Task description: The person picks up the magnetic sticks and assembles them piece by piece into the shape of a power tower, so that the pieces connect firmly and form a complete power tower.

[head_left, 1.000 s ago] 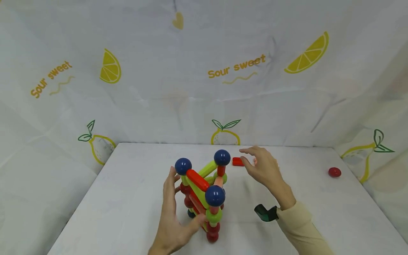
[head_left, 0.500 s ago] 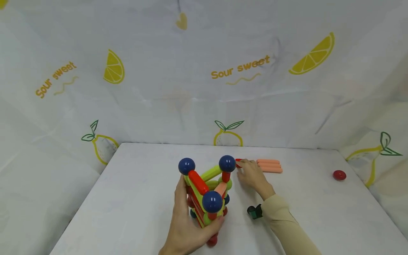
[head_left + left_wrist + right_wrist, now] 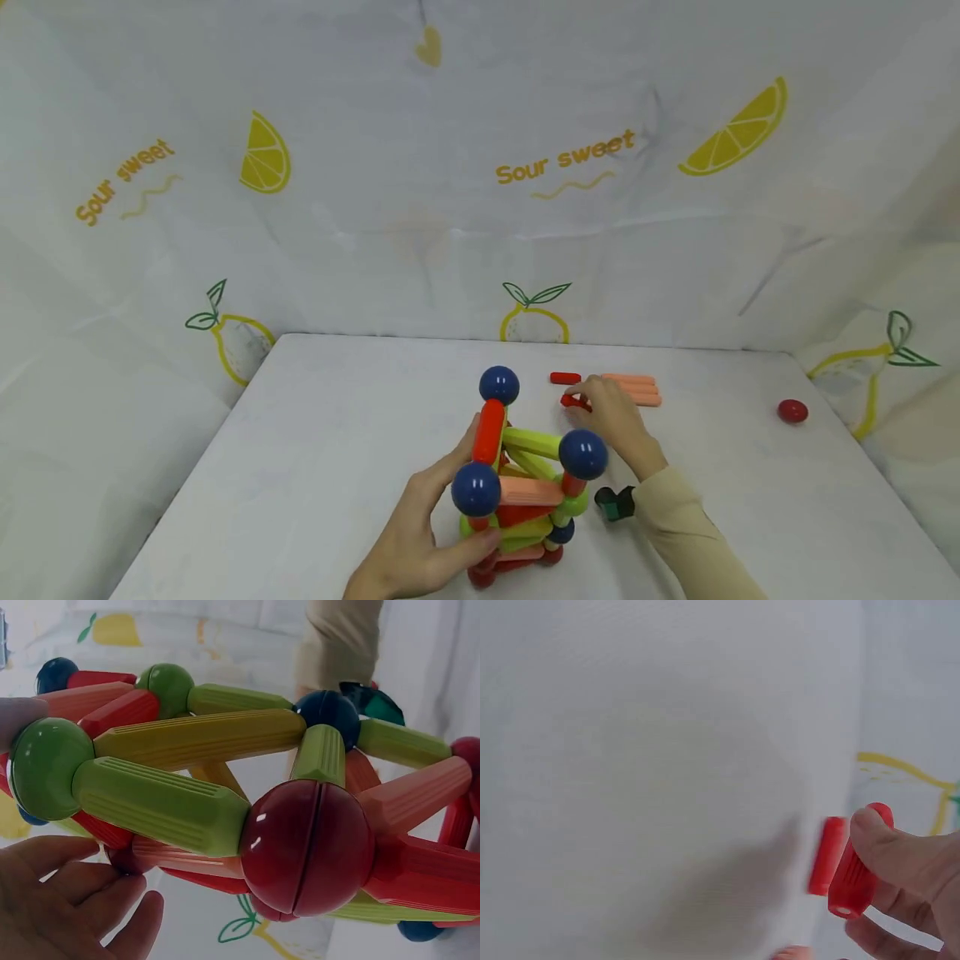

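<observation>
A tower of magnetic sticks and balls (image 3: 529, 492) stands at the front middle of the table, with blue balls at its upper corners and green and dark red ones lower down. My left hand (image 3: 420, 521) holds its left side, thumb in front and fingers behind. In the left wrist view, the fingertips meet a dark red ball (image 3: 129, 859) in the frame. Behind the tower to the right, my right hand (image 3: 613, 421) pinches a red magnetic stick (image 3: 853, 883) between thumb and fingers. Another red stick (image 3: 565, 378) lies on the table just beyond it.
Several salmon sticks (image 3: 637, 400) lie side by side just right of my right hand. Farther right is a dark red ball (image 3: 792, 411). A dark green camera-like piece (image 3: 617, 503) sits at my right cuff. A printed white cloth (image 3: 375, 250) hangs behind the table.
My left hand has closed around the tower and turned it, shifting it slightly right. My right hand reached down to the red sticks and now holds one, drawn nearer than the other.
</observation>
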The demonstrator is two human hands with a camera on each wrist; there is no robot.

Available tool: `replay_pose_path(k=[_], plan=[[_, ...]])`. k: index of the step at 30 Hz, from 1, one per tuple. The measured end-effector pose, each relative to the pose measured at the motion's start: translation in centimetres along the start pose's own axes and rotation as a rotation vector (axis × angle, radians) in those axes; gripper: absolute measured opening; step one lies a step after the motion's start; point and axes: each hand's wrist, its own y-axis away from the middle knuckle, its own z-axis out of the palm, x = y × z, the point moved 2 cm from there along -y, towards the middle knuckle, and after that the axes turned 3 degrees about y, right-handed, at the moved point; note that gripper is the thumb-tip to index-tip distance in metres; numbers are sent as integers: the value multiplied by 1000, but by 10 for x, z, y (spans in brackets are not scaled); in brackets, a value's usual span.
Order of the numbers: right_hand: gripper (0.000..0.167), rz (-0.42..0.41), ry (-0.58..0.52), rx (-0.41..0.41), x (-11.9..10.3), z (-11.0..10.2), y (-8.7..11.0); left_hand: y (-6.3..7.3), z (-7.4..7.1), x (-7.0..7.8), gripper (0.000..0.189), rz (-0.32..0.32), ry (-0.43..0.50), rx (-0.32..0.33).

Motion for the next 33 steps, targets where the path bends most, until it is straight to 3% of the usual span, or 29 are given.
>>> replay_pose_path(k=[6,9,12,15,19,23,26,33], plan=[[27,-125,-160,169,-33,-58,7,3,-1,0,42,-37,-11,6],[28,-193,-213,288,-55,-95,16,4,2,0,37,-65,-43,29],[29,-264,-256,393,-80,-129,33,3,6,1,37,-40,-96,48],[32,-379,-314,442,-106,-153,55,2,9,2,38,-38,-103,72],[42,-587,-417,410,-135,-168,83,0,10,3,41,9,-105,93],[38,-752,-448,372,-150,-167,99,0,11,2,46,66,-132,99],[33,-776,-424,323,-152,-163,103,0,11,2,47,48,-129,98],[35,-667,-330,217,-149,-160,109,-1,12,3,45,62,-123,93]])
